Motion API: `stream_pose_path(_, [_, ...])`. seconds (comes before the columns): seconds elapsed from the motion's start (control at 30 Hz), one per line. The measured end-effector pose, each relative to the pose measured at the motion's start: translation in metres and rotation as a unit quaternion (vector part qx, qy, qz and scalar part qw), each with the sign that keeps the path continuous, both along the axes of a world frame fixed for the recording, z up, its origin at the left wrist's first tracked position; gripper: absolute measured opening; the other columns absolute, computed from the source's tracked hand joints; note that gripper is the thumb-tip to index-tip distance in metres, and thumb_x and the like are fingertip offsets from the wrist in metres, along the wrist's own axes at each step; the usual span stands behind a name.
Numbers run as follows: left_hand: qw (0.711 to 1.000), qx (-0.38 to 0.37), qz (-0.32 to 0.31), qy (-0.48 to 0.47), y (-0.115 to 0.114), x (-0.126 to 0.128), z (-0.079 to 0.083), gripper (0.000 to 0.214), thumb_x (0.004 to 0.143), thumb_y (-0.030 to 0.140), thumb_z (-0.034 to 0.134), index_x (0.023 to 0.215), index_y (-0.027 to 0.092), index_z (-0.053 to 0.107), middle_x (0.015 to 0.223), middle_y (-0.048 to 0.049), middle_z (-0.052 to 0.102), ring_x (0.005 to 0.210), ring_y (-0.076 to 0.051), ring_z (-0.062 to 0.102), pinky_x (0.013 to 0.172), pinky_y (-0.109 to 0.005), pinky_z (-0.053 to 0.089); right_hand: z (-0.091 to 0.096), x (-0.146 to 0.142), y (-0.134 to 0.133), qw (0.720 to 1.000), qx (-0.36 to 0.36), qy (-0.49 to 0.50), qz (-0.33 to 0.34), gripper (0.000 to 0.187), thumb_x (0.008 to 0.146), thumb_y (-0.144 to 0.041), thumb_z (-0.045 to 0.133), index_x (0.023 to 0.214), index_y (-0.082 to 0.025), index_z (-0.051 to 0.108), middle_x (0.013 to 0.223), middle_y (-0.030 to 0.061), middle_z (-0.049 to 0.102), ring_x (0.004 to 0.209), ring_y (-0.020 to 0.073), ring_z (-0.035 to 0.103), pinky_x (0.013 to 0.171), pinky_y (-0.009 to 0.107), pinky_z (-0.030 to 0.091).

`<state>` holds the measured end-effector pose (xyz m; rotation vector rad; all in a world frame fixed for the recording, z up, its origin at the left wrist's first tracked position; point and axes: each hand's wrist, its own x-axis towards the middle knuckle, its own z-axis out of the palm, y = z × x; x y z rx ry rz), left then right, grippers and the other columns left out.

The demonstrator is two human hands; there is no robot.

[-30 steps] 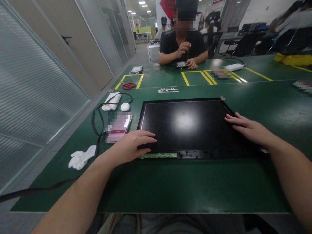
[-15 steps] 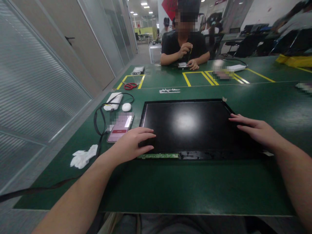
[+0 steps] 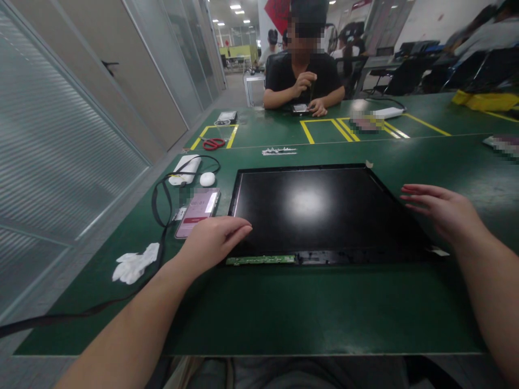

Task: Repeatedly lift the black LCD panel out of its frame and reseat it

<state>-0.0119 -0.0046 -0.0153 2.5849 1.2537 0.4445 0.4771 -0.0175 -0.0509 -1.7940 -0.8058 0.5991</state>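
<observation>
A dark flat display panel [image 3: 336, 229] in a thin black frame lies on the green table, with a green circuit strip [image 3: 261, 260] along its near edge. My left hand [image 3: 214, 237] reaches over the panel's near left part, thumb and fingertips brought together in a pinch; anything between them is too small or hidden to name. Off the panel's right side hovers my right hand [image 3: 446, 208], open and holding nothing, its fingers stretched toward the panel. A pale tab [image 3: 440, 251] sticks out at the near right corner, and another pale tab [image 3: 368, 164] at the far right corner.
Left of the panel lie a phone [image 3: 197, 213], a white earbud case [image 3: 207, 179], a white power bank [image 3: 184, 170], a black cable [image 3: 156, 202] and white gloves [image 3: 135, 263]. Small white strips [image 3: 279, 152] and red scissors [image 3: 213, 144] lie beyond. A person [image 3: 304, 75] sits opposite.
My left hand's spread fingers have closed into a pinch. My right hand has moved right, off the panel's edge. The view has shifted slightly; the panel stays on the table.
</observation>
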Motion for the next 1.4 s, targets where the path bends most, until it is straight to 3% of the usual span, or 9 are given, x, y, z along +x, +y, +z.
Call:
stream_pose_path(0.17, [0.999, 0.042, -0.017, 0.007, 0.003, 0.0, -0.007, 0.034, 0.097, 0.037, 0.054, 0.115, 0.018, 0.074, 0.128, -0.0168, 0.07, 0.118, -0.034, 0.065, 0.103, -0.052, 0.049, 0.004, -0.004, -0.004, 0.983, -0.093, -0.158, -0.002, 0.035, 0.066, -0.03, 0.067, 0.099, -0.024, 0.078, 0.106, 0.0067, 0.077, 0.112, 0.0288, 0.066, 0.109, 0.046, 0.044])
stream_pose_path(0.27, [0.998, 0.034, 0.035, 0.036, 0.007, -0.004, -0.017, 0.043, 0.095, 0.039, 0.056, 0.131, 0.018, 0.066, 0.148, -0.0214, 0.055, 0.137, -0.04, 0.05, 0.11, -0.061, 0.042, 0.005, -0.006, -0.004, 0.971, -0.12, -0.207, 0.028, 0.041, 0.067, -0.032, 0.064, 0.105, -0.025, 0.078, 0.107, 0.0061, 0.078, 0.109, 0.0292, 0.067, 0.105, 0.045, 0.046])
stream_pose_path(0.37, [0.994, 0.005, 0.094, 0.055, 0.009, -0.007, -0.026, 0.053, 0.095, 0.04, 0.054, 0.142, 0.015, 0.056, 0.153, -0.0238, 0.049, 0.144, -0.043, 0.041, 0.113, -0.065, 0.037, 0.004, -0.004, -0.004, 0.964, -0.14, -0.221, 0.053, 0.046, 0.068, -0.035, 0.062, 0.11, -0.025, 0.077, 0.108, 0.0062, 0.078, 0.106, 0.0288, 0.068, 0.102, 0.045, 0.048])
stream_pose_path(0.57, [0.991, -0.033, 0.104, 0.077, 0.01, -0.008, -0.03, 0.053, 0.098, 0.038, 0.05, 0.143, 0.012, 0.054, 0.145, -0.0233, 0.058, 0.142, -0.042, 0.045, 0.115, -0.063, 0.035, 0.0, 0.003, -0.005, 0.935, -0.192, -0.282, 0.096, 0.049, 0.071, -0.045, 0.057, 0.112, -0.028, 0.079, 0.1, 0.0054, 0.077, 0.096, 0.029, 0.068, 0.091, 0.043, 0.05])
stream_pose_path(0.83, [0.992, -0.044, 0.114, 0.006, 0.013, -0.006, -0.028, 0.043, 0.094, 0.028, 0.049, 0.131, 0.013, 0.063, 0.141, -0.021, 0.063, 0.14, -0.041, 0.05, 0.114, -0.065, 0.038, 0.001, 0.003, -0.005, 0.925, -0.184, -0.317, 0.097, 0.045, 0.069, -0.049, 0.055, 0.101, -0.031, 0.081, 0.1, 0.0046, 0.078, 0.09, 0.0294, 0.069, 0.083, 0.044, 0.052])
stream_pose_path(1.07, [0.988, -0.035, 0.143, -0.046, 0.014, -0.005, -0.024, 0.057, 0.085, 0.011, 0.049, 0.141, 0.015, 0.056, 0.14, -0.0161, 0.066, 0.133, -0.035, 0.059, 0.112, -0.053, 0.046, -0.001, 0.006, -0.004, 0.925, -0.182, -0.318, 0.102, 0.043, 0.069, -0.05, 0.056, 0.099, -0.033, 0.081, 0.108, 0.0031, 0.078, 0.094, 0.0307, 0.07, 0.086, 0.045, 0.053])
stream_pose_path(1.23, [0.982, -0.037, 0.161, -0.094, 0.014, -0.006, -0.027, 0.06, 0.085, 0.009, 0.048, 0.145, 0.021, 0.053, 0.137, -0.0126, 0.068, 0.127, -0.034, 0.063, 0.106, -0.053, 0.051, -0.003, 0.01, -0.003, 0.924, -0.183, -0.318, 0.106, 0.039, 0.07, -0.048, 0.057, 0.098, -0.034, 0.081, 0.113, 0.0024, 0.078, 0.101, 0.0327, 0.07, 0.09, 0.048, 0.052])
stream_pose_path(1.33, [0.97, -0.072, 0.163, -0.167, 0.013, -0.003, -0.027, 0.058, 0.089, 0.013, 0.047, 0.147, 0.02, 0.049, 0.141, -0.0144, 0.066, 0.127, -0.032, 0.064, 0.102, -0.052, 0.054, -0.004, 0.014, -0.003, 0.927, -0.174, -0.315, 0.107, 0.039, 0.07, -0.05, 0.058, 0.097, -0.035, 0.081, 0.113, 0.0022, 0.078, 0.104, 0.034, 0.069, 0.093, 0.05, 0.052])
stream_pose_path(1.4, [0.934, -0.15, 0.163, -0.279, 0.012, 0.001, -0.024, 0.057, 0.089, 0.017, 0.049, 0.146, 0.019, 0.046, 0.142, -0.0153, 0.065, 0.125, -0.031, 0.066, 0.098, -0.05, 0.057, -0.004, 0.016, -0.003, 0.932, -0.171, -0.301, 0.107, 0.04, 0.07, -0.049, 0.058, 0.098, -0.034, 0.081, 0.117, 0.0023, 0.077, 0.11, 0.0345, 0.068, 0.098, 0.051, 0.049])
